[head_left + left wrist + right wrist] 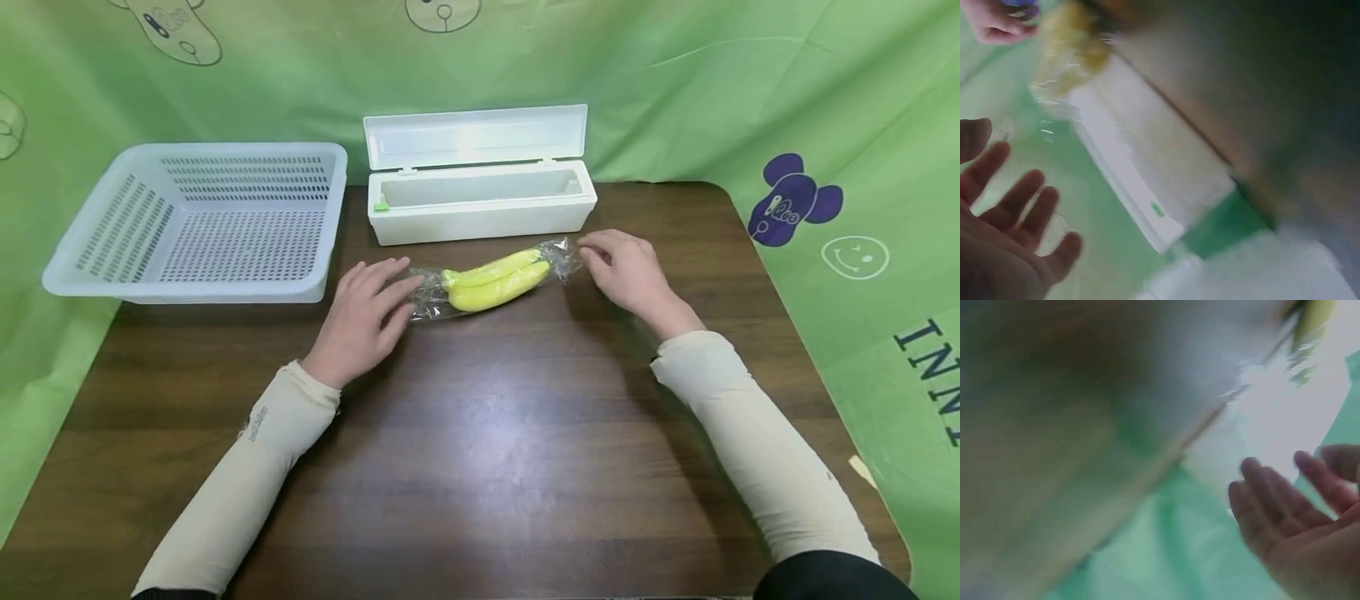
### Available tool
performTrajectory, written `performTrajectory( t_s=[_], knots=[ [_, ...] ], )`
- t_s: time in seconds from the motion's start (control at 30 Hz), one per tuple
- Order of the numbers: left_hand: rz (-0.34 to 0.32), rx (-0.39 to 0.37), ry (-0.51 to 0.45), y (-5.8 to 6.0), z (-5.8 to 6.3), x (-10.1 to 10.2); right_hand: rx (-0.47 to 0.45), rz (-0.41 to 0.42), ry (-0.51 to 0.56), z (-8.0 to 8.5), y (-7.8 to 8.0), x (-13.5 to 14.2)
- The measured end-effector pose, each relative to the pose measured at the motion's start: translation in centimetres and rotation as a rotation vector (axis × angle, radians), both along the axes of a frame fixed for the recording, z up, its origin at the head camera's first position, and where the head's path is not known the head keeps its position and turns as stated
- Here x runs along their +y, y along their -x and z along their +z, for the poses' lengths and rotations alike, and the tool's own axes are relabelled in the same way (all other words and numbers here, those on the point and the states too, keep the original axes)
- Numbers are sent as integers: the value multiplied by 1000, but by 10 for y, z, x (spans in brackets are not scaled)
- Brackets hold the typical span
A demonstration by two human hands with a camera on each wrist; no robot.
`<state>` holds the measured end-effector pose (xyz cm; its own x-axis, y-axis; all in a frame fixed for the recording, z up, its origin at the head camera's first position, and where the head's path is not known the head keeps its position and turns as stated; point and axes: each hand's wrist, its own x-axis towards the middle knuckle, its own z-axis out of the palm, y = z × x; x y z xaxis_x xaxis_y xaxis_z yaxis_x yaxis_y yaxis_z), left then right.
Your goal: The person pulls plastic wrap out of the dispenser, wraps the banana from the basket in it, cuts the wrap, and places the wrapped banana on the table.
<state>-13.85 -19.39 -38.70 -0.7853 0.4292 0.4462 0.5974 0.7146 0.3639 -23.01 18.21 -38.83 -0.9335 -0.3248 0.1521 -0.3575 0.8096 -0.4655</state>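
A yellow banana bunch lies on the table wrapped in clear plastic film, its twisted or crumpled ends sticking out on both sides. My left hand is at the film's left end with fingers spread and loosely bent. In the left wrist view the left hand's fingers are apart, with nothing gripped between them. At the film's right end is my right hand, fingertips right by the crumpled film. The right wrist view shows the right hand's fingers relaxed and parted.
Behind the bananas stands a long white box, its lid raised and a green slider at its left. A white slotted basket sits at the back left. Green printed cloth hangs behind the brown wooden table.
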Motion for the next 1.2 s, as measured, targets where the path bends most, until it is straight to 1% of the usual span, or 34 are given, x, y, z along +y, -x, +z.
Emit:
performTrajectory(
  t_s=[0.03, 0.1, 0.17, 0.23, 0.27, 0.33, 0.37, 0.43, 0.5, 0.57, 0.63, 0.7, 0.8, 0.87, 0.93, 0.97, 1.0, 1.07, 1.13, 1.2],
  knots=[
    [5, -33, -23, 4, 3, 6, -6, 46, -12, 3, 1, -7],
    [18, -127, -21, 16, 7, 20, -28, 152, -62, 5, 4, -23],
    [40, -233, 34, 29, 7, 34, -64, 256, -133, 3, 8, -39],
    [60, -326, 117, 40, 4, 44, -86, 332, -201, -4, 11, -53],
    [69, -363, 154, 45, 2, 48, -90, 357, -233, -8, 11, -58],
    [91, -431, 180, 51, -3, 51, -81, 384, -289, -15, 11, -66],
    [99, -459, 172, 54, -6, 51, -66, 387, -308, -18, 10, -68],
    [105, -493, 124, 59, -10, 50, -20, 379, -324, -21, 7, -69],
    [99, -526, 52, 65, -12, 47, 16, 362, -312, -22, 4, -68],
    [83, -547, 0, 71, -14, 43, 29, 347, -294, -21, 2, -68],
    [74, -576, -39, 75, -14, 38, 20, 338, -284, -22, 1, -68],
    [85, -602, -63, 75, -14, 32, 1, 333, -282, -24, 0, -69],
    [102, -632, -107, 69, -13, 24, -19, 322, -275, -28, -1, -70],
    [100, -618, -143, 63, -10, 23, -23, 317, -268, -29, -2, -69],
    [73, -590, -173, 58, -5, 26, -28, 314, -260, -28, -3, -69],
    [58, -565, -167, 55, -3, 29, -28, 314, -256, -28, -3, -69],
    [51, -543, -150, 53, -2, 33, -26, 313, -256, -28, -3, -69],
    [50, -514, -76, 48, -2, 41, -26, 310, -253, -28, -4, -69],
    [78, -523, 22, 44, -5, 51, -23, 308, -255, -28, -4, -69],
    [109, -563, 91, 41, -9, 60, -21, 311, -257, -27, -5, -70]
  ],
)
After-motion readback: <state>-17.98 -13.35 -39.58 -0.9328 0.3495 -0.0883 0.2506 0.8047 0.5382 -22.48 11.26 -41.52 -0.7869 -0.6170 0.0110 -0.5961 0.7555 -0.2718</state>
